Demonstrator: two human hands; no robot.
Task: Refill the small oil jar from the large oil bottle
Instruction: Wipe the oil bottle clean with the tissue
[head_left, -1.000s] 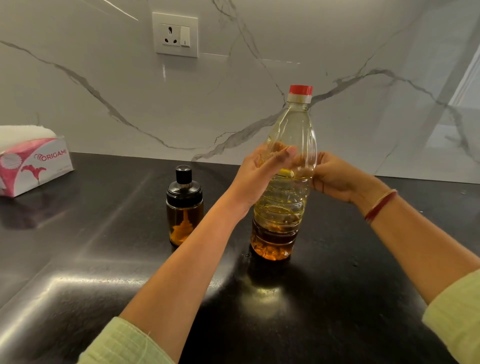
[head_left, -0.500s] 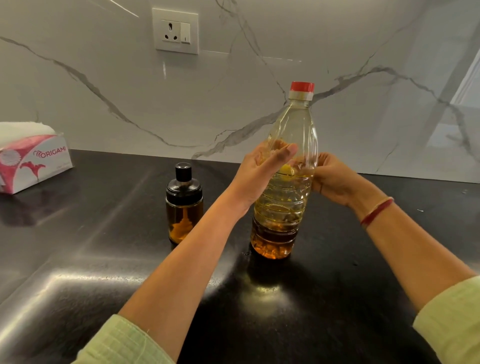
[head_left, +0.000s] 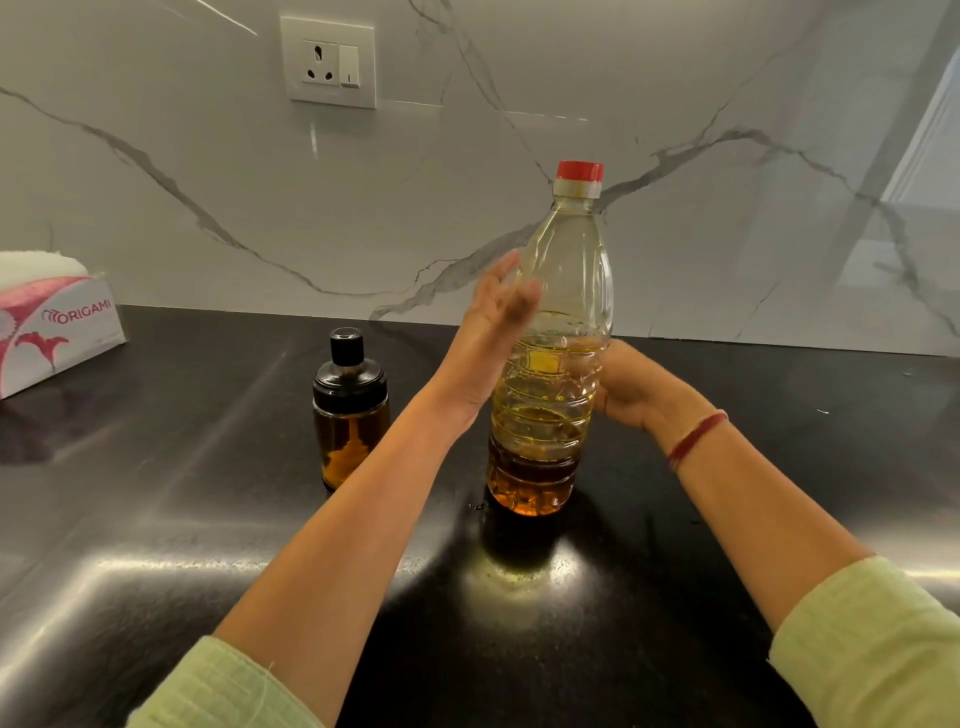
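A large clear plastic oil bottle with a red cap stands upright on the black counter, about half full of yellow oil. My right hand grips its middle from the right side. My left hand is at the bottle's left side, blurred, fingers straightened and apart, no longer wrapped around it. The small oil jar, glass with a black lid and knob, stands to the left of the bottle with a low level of amber oil and its lid on.
A pink and white tissue box sits at the far left by the marble wall. A wall socket is above the jar. The glossy black counter stretches toward me.
My left hand has let go of the bottle and its fingers have opened and lifted upward. The right hand keeps its hold; bottle and jar have not moved.
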